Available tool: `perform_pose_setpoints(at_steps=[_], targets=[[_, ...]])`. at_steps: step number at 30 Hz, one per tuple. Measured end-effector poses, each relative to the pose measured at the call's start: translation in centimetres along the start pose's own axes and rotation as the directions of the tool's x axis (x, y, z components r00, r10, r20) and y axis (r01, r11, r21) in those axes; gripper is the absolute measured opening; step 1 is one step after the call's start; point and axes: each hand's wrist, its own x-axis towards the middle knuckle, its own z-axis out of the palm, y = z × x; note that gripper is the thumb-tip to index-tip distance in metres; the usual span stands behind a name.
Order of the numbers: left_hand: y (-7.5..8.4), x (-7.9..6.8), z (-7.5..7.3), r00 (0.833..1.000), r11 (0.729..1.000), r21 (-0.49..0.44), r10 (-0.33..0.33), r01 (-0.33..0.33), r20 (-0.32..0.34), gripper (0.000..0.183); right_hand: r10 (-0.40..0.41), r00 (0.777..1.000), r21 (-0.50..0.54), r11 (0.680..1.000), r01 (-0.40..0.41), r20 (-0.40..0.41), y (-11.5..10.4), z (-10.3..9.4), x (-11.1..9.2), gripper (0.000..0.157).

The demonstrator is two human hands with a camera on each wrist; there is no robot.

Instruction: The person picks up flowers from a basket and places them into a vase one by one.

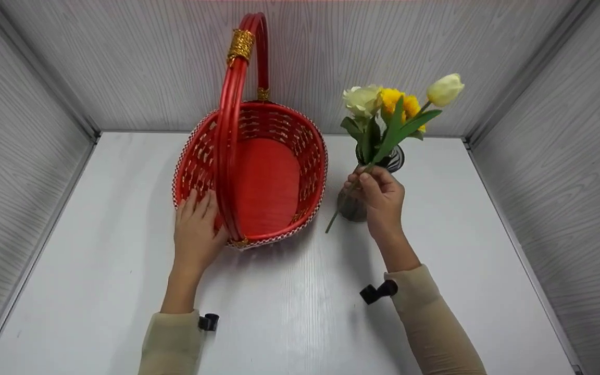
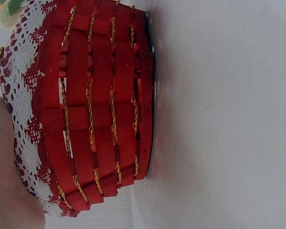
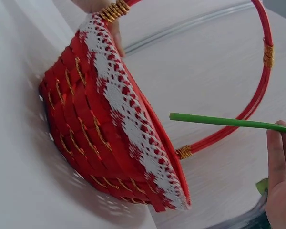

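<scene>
In the head view my right hand (image 1: 383,195) pinches the green stem (image 1: 334,221) of a pale cream tulip (image 1: 445,90) between thumb and fingers. The stem's cut end points down and left, toward the basket. Partly behind that hand is a dark vase (image 1: 353,208), with a white rose (image 1: 362,100) and a yellow flower (image 1: 391,99) above it. My left hand (image 1: 196,234) rests over the near-left rim of a red woven basket (image 1: 269,192), fingers extended inside. The left wrist view shows the basket's side (image 2: 100,114) close by; those fingertips are hidden there.
The basket's tall arched handle (image 1: 232,104) rises between the left hand and the basket's middle. White lace (image 3: 124,114) trims the rim. Everything stands on a white table (image 1: 289,312) with grey wood-grain panels (image 1: 138,67) at the back and sides.
</scene>
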Motion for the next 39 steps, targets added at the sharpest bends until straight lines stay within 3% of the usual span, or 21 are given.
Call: perform_pose_setpoints(at_steps=[13,21,31,39], targets=[[-0.2,0.0,-0.1,1.000,1.000,0.001,-0.008,0.008,0.002,0.066,-0.080,0.980,0.070,0.993,0.094,-0.183,-2.0,-3.4,2.2,0.015],[-0.2,0.2,0.0,0.999,1.000,0.017,-0.015,0.014,0.038,0.068,-0.087,0.968,0.054,0.993,0.102,-0.233,-2.5,-5.3,2.9,0.019],[-0.1,-0.1,-0.1,0.999,1.000,0.015,-0.018,0.017,0.040,0.067,-0.024,0.957,0.108,0.992,0.058,-0.290,-3.3,-6.6,3.9,0.021],[-0.1,0.0,0.0,0.999,1.000,0.015,-0.012,0.011,0.045,0.067,-0.049,0.941,0.126,0.987,0.097,-0.334,-4.8,-7.1,5.4,0.021]])
